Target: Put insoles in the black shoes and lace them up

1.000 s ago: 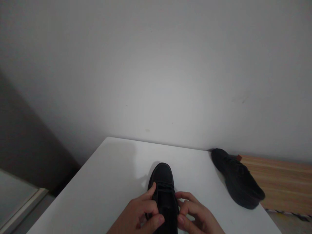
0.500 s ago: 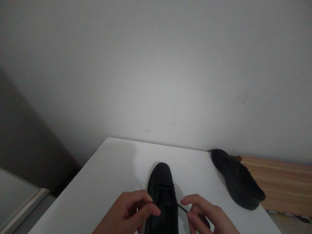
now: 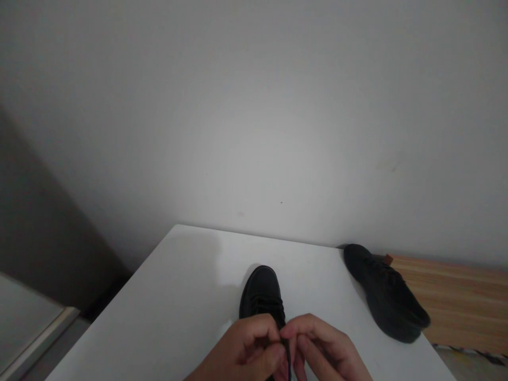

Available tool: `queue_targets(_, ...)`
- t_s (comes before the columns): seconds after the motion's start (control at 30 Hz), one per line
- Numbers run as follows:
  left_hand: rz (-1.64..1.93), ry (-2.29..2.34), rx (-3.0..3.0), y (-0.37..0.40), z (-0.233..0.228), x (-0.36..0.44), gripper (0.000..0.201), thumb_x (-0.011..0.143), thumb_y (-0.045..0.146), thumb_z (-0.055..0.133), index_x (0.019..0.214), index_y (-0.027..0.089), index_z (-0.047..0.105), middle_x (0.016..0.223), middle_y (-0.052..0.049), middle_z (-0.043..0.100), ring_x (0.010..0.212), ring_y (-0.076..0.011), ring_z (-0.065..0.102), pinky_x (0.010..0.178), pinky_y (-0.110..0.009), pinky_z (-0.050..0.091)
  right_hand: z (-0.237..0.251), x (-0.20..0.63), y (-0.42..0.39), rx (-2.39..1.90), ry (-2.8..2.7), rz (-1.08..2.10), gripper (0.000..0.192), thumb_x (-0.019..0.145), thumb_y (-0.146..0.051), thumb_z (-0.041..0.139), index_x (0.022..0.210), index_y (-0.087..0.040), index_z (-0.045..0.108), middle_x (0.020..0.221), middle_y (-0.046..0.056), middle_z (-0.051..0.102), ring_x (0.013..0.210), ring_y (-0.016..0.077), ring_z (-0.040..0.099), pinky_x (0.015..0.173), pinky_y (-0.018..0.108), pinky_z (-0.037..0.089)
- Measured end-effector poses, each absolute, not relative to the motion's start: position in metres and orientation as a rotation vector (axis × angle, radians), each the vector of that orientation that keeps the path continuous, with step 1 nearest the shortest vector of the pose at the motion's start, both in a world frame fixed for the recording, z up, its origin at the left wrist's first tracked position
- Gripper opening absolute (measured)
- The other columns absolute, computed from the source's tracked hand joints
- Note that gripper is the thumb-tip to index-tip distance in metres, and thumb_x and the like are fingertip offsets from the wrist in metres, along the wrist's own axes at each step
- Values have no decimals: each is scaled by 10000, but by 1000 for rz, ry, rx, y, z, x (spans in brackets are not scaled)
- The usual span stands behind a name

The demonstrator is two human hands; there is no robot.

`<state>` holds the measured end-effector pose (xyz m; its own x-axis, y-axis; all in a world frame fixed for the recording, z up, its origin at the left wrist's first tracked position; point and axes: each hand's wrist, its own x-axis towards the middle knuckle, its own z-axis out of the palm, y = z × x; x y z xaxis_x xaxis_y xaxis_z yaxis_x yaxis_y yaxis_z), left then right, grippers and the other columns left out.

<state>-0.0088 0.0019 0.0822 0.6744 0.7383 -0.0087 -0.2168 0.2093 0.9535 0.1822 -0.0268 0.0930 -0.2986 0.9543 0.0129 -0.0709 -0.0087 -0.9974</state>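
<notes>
We have both hands together over a black lace-up shoe of matte material, which stands upright on a white, smooth-topped desk near the middle of its near edge, toe pointing toward the far edge and the wall. Our left hand is curled, its fingers bent inward and pressed onto the laced top of the shoe, with thumb and forefinger drawn together at the centre line. Our right hand is curled the same way, its fingertips meeting those of the left hand right above the lacing; the two hands touch there. The fingers cover whatever lies between them, so we cannot tell whether either hand is actually pinching a lace. Only the toe and the first rows of lacing show beyond our knuckles; the rest of the shoe is hidden under the hands. A second black shoe lies at the desk's far right corner, along the right edge, well apart from the first. Beyond that edge a light wooden slatted surface runs along the plain grey wall.
</notes>
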Motion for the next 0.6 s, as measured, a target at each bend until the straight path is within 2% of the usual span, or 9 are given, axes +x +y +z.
queue_targets(0.1,736,522,1173,1,79,-9,449,845,564,711,727,155,566,799,-41,621,693,-148,623,690,-302,498,83,182,-22,-1038,-1402,1267,284,989,-430,587,1213,-295,697,962,59,711,688,154,652,607,260,537)
queue_targets(0.17,741,525,1173,0,78,-10,426,829,526,745,704,148,597,812,-36,623,704,-139,618,683,-280,495,77,181,-19,-1030,-1502,1204,330,987,-367,593,1310,-328,652,1148,89,716,905,206,703,780,323,582)
queue_targets(0.23,752,511,1178,-1,79,-11,394,836,492,754,696,139,651,801,-36,637,725,-133,613,698,-263,490,72,180,-16,-995,-1630,1173,347,978,-303,598,1319,-324,659,1193,102,724,1046,238,695,917,376,559)
queue_targets(0.3,772,478,1180,-1,81,-13,339,854,460,751,748,139,725,829,-45,644,742,-134,617,709,-261,501,69,177,-13,-957,-1678,1115,324,962,-266,611,1271,-314,697,1120,94,744,1013,230,706,897,359,562)
queue_targets(0.37,780,431,1181,0,84,-17,292,871,447,739,856,159,785,904,-57,633,756,-138,624,708,-270,525,68,174,-11,-940,-1650,1102,267,942,-278,642,1190,-296,740,1026,81,745,927,217,715,809,320,570)
queue_targets(0.43,788,423,1183,3,88,-23,285,887,458,722,943,192,808,961,-64,620,771,-140,626,712,-279,541,68,173,-9,-963,-1538,1162,194,943,-335,655,1081,-263,772,913,59,727,780,183,700,696,278,553)
queue_targets(0.5,811,449,1185,8,90,-29,300,897,477,705,986,212,814,973,-62,617,772,-138,627,713,-278,543,67,172,-7,-1009,-1380,1254,204,940,-396,668,1000,-235,779,806,29,695,640,141,645,615,250,516)
queue_targets(0.6,875,543,1193,17,88,-39,308,912,469,691,1004,203,818,922,-52,631,771,-138,623,709,-261,527,65,176,-5,-1022,-1067,1290,245,881,-453,742,965,-227,787,752,5,674,597,112,606,620,238,507)
